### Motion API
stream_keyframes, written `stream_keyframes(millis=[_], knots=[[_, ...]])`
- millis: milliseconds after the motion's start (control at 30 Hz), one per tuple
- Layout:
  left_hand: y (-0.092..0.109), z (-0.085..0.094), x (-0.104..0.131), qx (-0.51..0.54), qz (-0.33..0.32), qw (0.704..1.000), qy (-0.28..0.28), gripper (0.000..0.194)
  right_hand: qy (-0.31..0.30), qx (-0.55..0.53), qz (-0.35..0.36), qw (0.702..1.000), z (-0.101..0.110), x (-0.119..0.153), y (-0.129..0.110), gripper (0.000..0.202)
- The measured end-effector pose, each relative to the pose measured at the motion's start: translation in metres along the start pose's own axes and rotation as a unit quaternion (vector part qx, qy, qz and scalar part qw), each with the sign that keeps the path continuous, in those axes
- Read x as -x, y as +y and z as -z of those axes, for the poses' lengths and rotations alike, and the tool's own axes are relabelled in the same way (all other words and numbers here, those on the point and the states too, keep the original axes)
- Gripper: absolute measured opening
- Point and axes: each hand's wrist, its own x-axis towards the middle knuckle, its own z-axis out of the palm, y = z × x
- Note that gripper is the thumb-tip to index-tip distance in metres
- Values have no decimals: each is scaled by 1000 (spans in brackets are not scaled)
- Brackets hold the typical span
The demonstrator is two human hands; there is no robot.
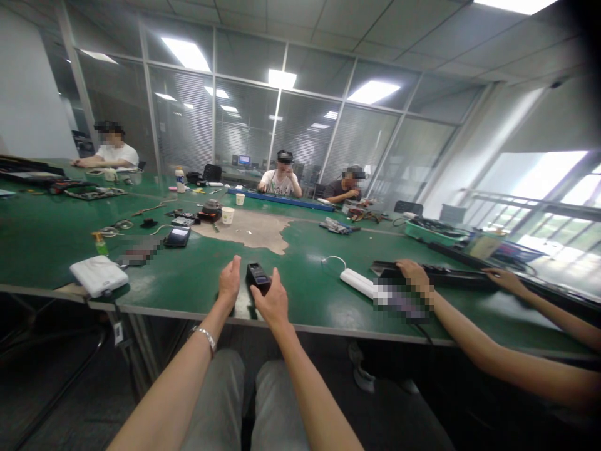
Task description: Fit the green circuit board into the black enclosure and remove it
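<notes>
My right hand (pixel 273 302) is closed round a small black handheld device (pixel 256 274) with a dark panel on its upper face, just over the near edge of the green table (pixel 300 300). To the left of the device, my left hand (pixel 229 282) stands on its side with the fingers stretched out, holding nothing that I can see. A gap separates it from the device. A bracelet (pixel 206 338) circles my left wrist.
A white box (pixel 99 275) lies on the left, near a dark handheld unit (pixel 177 235). On the right is a white power strip (pixel 361 285). Beyond it, a co-worker's hands (pixel 416 275) touch a long black part (pixel 451 277). A paper cup (pixel 228 215) stands ahead.
</notes>
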Motion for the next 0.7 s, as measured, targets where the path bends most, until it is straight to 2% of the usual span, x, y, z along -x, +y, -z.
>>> stream_keyframes(millis=[200,400,700], knots=[[5,0,3,-19,-8,1000,-11,59,23,-15,11,1000,-7,0,-4,87],[3,0,1,-50,-27,998,-28,59,35,-19,7,999,-13,4,-5,73],[8,0,2,-56,-18,998,-19,63,74,-91,-18,993,13,-25,-22,73]])
